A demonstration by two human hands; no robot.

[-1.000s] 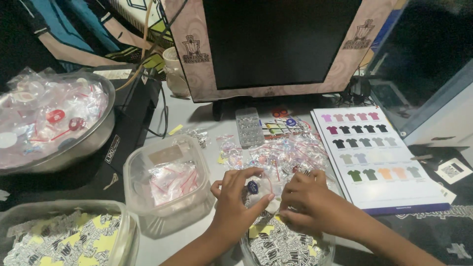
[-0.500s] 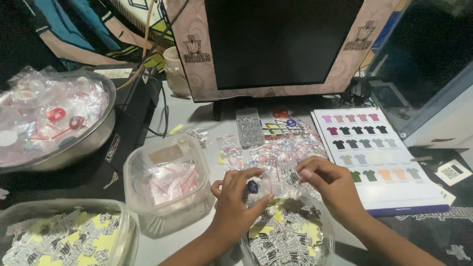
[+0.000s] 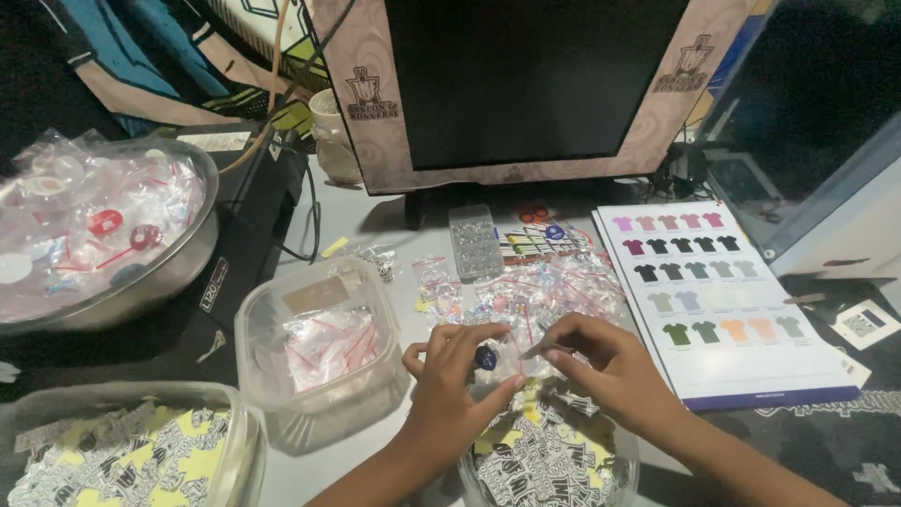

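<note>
A: What's leftmost?
B: A clear plastic tub [image 3: 319, 361] of small bags.
A: And the hands?
B: The left hand [image 3: 452, 390] pinches a small clear plastic bag holding a dark blue round piece [image 3: 485, 358], above the bowl of black-and-white stickers [image 3: 554, 460]. The right hand [image 3: 610, 368] pinches the bag's edge.

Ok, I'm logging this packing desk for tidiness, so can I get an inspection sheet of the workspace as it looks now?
Surface: grey desk, crowded.
Job's things: small clear bag with a dark blue round piece, held over a bowl of printed stickers.
Clutter: clear tub of bags, metal bowl of bagged items, loose bags, shirt colour chart, sticker tub.
Hands: left hand and right hand both pinch the bag.
Cables: black and orange leads behind the black box.
Surroundings: dark monitor.
</note>
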